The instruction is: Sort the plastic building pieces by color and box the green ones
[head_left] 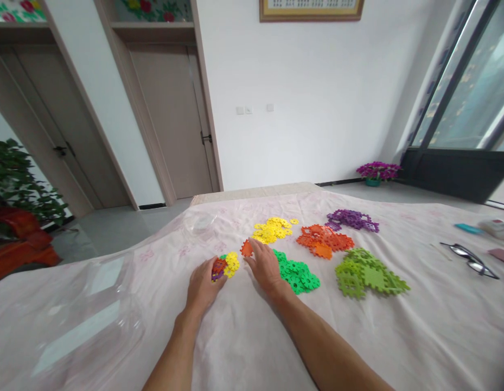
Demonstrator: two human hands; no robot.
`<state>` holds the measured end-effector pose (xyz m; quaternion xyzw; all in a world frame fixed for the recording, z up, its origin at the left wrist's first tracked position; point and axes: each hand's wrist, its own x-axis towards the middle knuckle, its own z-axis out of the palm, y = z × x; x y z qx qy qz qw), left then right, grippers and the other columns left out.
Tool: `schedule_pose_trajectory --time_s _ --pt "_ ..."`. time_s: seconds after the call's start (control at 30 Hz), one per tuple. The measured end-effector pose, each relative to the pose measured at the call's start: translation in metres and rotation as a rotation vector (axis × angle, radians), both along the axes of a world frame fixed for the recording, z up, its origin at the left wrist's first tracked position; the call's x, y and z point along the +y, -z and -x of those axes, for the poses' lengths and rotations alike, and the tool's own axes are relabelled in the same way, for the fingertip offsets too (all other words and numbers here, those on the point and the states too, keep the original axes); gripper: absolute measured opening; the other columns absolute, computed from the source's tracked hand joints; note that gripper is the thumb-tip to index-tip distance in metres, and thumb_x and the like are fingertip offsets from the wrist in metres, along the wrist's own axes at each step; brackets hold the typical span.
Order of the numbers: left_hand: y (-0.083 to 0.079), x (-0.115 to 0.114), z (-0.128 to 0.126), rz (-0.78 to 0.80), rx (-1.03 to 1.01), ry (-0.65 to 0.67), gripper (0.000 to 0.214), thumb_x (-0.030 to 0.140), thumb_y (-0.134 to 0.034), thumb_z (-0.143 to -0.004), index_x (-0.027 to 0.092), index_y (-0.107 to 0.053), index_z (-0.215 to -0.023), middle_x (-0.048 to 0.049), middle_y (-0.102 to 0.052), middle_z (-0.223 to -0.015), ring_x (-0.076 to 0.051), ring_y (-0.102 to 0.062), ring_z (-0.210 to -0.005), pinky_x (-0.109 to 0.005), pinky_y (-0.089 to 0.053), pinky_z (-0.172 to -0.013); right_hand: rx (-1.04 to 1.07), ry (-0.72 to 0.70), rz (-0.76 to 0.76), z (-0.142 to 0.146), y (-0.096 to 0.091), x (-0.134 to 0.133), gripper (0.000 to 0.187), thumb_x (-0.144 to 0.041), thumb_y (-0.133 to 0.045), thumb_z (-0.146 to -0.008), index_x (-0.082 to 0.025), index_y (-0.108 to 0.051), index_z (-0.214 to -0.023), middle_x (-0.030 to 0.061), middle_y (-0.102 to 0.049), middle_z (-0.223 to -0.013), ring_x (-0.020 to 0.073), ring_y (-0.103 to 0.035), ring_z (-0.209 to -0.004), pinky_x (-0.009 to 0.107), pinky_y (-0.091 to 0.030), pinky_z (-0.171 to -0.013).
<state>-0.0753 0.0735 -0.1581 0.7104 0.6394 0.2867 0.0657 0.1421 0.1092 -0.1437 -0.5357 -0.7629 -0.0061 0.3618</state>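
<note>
My left hand (202,287) is closed around a small cluster of plastic gear pieces (219,266) in red, purple and green, with yellow pieces (231,264) at its right side. Between the fingertips of my right hand (266,270) is an orange-red gear piece (246,248), apart from the cluster. A pile of green gear pieces (299,276) lies just right of that hand, partly covered by it. Beyond the fingers spreads a yellow pile (272,230). Further right are orange-red (323,240), purple (352,219) and lime-green (369,274) piles.
Clear plastic containers (113,320) stand at the left on the pale cloth-covered table (243,347). Eyeglasses (470,259), a blue item (468,228) and a white item (496,228) lie at the right. Past the table's far edge are doors and a white wall.
</note>
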Motion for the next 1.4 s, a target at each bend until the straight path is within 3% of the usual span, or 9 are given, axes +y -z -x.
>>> schedule_pose_trajectory --time_s 0.27,0.53,0.63,0.73,0.83,0.93,1.07,1.17,1.4 --pt "0.006 0.003 0.002 -0.019 0.004 0.014 0.057 0.034 -0.060 -0.083 0.017 -0.051 -0.136 -0.0102 -0.061 -0.133 -0.024 -0.056 -0.120 -0.038 -0.037 -0.107 0.213 0.428 0.026 -0.075 -0.016 0.022 0.051 -0.038 -0.057 -0.090 -0.018 -0.052 -0.136 0.0110 -0.065 -0.123 0.0246 -0.059 -0.110 0.036 -0.041 -0.096" --pt "0.008 0.004 0.003 -0.023 0.020 0.012 0.055 0.035 -0.059 -0.083 0.017 -0.052 -0.135 -0.0098 -0.061 -0.132 -0.024 -0.056 -0.121 -0.037 -0.037 -0.108 0.283 0.839 -0.065 -0.143 -0.013 0.021 0.059 -0.041 -0.059 -0.087 -0.016 -0.050 -0.139 0.0161 -0.057 -0.134 0.0321 -0.047 -0.122 0.044 -0.034 -0.101" --pt "0.007 0.004 0.002 -0.014 0.015 0.001 0.055 0.033 -0.059 -0.083 0.017 -0.052 -0.135 -0.0098 -0.061 -0.132 -0.024 -0.056 -0.121 -0.038 -0.038 -0.108 0.252 0.725 -0.120 -0.132 -0.017 0.021 0.042 -0.033 -0.054 -0.090 -0.018 -0.059 -0.129 0.0121 -0.056 -0.136 0.0295 -0.045 -0.124 0.044 -0.032 -0.105" --pt "0.006 0.004 0.002 -0.016 -0.001 0.006 0.053 0.032 -0.059 -0.083 0.018 -0.053 -0.134 -0.0096 -0.062 -0.131 -0.024 -0.057 -0.120 -0.038 -0.038 -0.107 0.195 0.416 -0.133 -0.095 -0.025 0.018 0.031 -0.026 -0.047 -0.093 -0.020 -0.065 -0.118 0.0086 -0.065 -0.122 0.0248 -0.051 -0.116 0.040 -0.034 -0.105" --pt "0.007 0.005 0.003 -0.038 -0.024 0.023 0.049 0.030 -0.059 -0.084 0.019 -0.055 -0.132 -0.0089 -0.063 -0.131 -0.023 -0.057 -0.120 -0.038 -0.038 -0.108 0.090 0.112 -0.081 -0.045 -0.024 0.005 0.029 -0.026 -0.046 -0.095 -0.021 -0.066 -0.117 0.0080 -0.067 -0.119 0.0234 -0.053 -0.113 0.038 -0.038 -0.103" --pt "0.009 0.006 0.005 -0.053 -0.038 0.039 0.047 0.028 -0.060 -0.084 0.020 -0.056 -0.130 -0.0082 -0.062 -0.132 -0.022 -0.058 -0.119 -0.037 -0.038 -0.108 -0.093 -0.103 -0.002 -0.002 -0.013 -0.013 0.040 -0.026 -0.053 -0.092 -0.023 -0.057 -0.132 0.0065 -0.057 -0.139 0.0253 -0.046 -0.127 0.040 -0.036 -0.107" --pt "0.008 0.007 0.004 -0.051 -0.044 0.038 0.045 0.025 -0.059 -0.084 0.020 -0.057 -0.129 -0.0080 -0.064 -0.129 -0.021 -0.058 -0.117 -0.036 -0.040 -0.105 -0.257 -0.222 0.036 0.024 0.002 -0.027 0.055 -0.023 -0.051 -0.092 -0.021 -0.041 -0.146 0.0075 -0.042 -0.152 0.0264 -0.028 -0.143 0.045 -0.027 -0.114" --pt "0.006 0.007 0.002 -0.041 -0.036 0.025 0.044 0.025 -0.060 -0.084 0.021 -0.059 -0.128 -0.0079 -0.063 -0.130 -0.021 -0.058 -0.118 -0.036 -0.039 -0.106 -0.315 -0.259 0.069 0.028 0.001 -0.027 0.050 -0.021 -0.048 -0.094 -0.023 -0.043 -0.144 0.0077 -0.047 -0.149 0.0253 -0.026 -0.144 0.045 -0.025 -0.115" --pt "0.005 0.007 0.003 -0.017 -0.031 0.007 0.044 0.027 -0.060 -0.084 0.024 -0.060 -0.127 -0.0066 -0.063 -0.132 -0.022 -0.056 -0.120 -0.038 -0.037 -0.108 -0.334 -0.232 0.150 0.029 -0.010 -0.026 0.020 -0.022 -0.046 -0.096 -0.020 -0.065 -0.104 0.0077 -0.071 -0.104 0.0208 -0.056 -0.107 0.034 -0.039 -0.092"
